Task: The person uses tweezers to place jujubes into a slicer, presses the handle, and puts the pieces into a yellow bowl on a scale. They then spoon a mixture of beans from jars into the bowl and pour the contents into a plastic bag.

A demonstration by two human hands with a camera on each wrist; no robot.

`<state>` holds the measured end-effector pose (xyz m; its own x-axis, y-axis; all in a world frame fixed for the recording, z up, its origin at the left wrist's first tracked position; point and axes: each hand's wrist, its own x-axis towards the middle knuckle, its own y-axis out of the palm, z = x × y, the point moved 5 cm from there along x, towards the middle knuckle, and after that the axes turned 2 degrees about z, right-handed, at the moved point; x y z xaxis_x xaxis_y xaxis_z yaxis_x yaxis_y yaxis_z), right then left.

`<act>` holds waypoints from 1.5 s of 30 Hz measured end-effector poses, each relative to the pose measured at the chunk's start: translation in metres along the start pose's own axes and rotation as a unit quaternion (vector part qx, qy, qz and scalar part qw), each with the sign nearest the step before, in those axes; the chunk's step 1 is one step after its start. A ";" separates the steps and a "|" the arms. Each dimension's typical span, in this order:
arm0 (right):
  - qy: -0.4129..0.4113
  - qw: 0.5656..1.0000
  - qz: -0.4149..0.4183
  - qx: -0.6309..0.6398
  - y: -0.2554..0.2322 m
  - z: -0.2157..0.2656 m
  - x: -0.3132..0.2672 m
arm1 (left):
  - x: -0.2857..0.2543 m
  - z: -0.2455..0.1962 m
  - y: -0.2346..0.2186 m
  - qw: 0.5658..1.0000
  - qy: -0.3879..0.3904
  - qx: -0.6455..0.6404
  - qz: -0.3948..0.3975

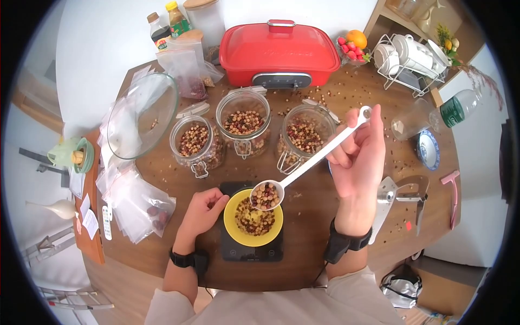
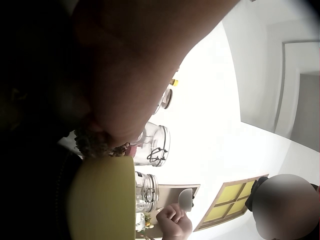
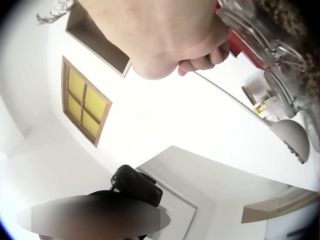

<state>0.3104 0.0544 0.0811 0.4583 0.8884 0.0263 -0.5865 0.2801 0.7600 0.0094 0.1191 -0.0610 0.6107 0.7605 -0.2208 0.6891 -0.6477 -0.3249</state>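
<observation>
My right hand (image 1: pixel 358 157) grips the long handle of a white spoon (image 1: pixel 319 157) that slants down to the left. Its bowl, heaped with mixed dried beans (image 1: pixel 265 196), hangs over the far part of a yellow bowl (image 1: pixel 230 230). More beans (image 1: pixel 254 223) lie in that bowl, which stands on a black kitchen scale (image 1: pixel 252 254). Beside its left rim rests my left hand (image 1: pixel 205 211), fingers loosely curled and thumb at the rim. Behind stand a left jar (image 1: pixel 199 157), a middle jar (image 1: pixel 244 143) and a right jar (image 1: pixel 309 130), each glass, lid open, with beans inside.
A red electric cooker (image 1: pixel 279 54) stands at the back. Plastic bags (image 1: pixel 132 203) and a glass lid (image 1: pixel 142 116) lie left. To the right are scissors (image 1: pixel 414 197), a pink peeler (image 1: pixel 452 197), a small patterned bowl (image 1: pixel 428 149) and a plastic bottle (image 1: pixel 460 108). Loose beans are scattered about.
</observation>
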 end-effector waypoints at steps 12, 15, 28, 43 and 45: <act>0.041 0.989 0.099 -0.105 0.023 -0.014 -0.010 | -0.001 -0.002 -0.001 1.000 -0.002 0.009 -0.001; 0.046 0.984 0.119 -0.123 0.026 -0.018 -0.012 | 0.000 -0.007 0.000 1.000 0.003 0.006 -0.003; 0.089 0.932 0.230 -0.264 0.048 -0.024 -0.028 | 0.000 -0.002 0.001 1.000 0.009 -0.007 -0.005; 0.085 0.911 0.297 -0.273 0.048 -0.028 -0.035 | -0.001 -0.001 -0.001 1.000 -0.005 0.020 0.022; 0.074 0.915 0.282 -0.277 0.046 -0.026 -0.033 | -0.001 0.000 -0.001 1.000 -0.006 0.017 0.021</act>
<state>0.2510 0.0476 0.0983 -0.0937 0.9767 0.1933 -0.9696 -0.1335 0.2048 0.0089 0.1190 -0.0605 0.6348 0.7326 -0.2458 0.6489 -0.6781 -0.3451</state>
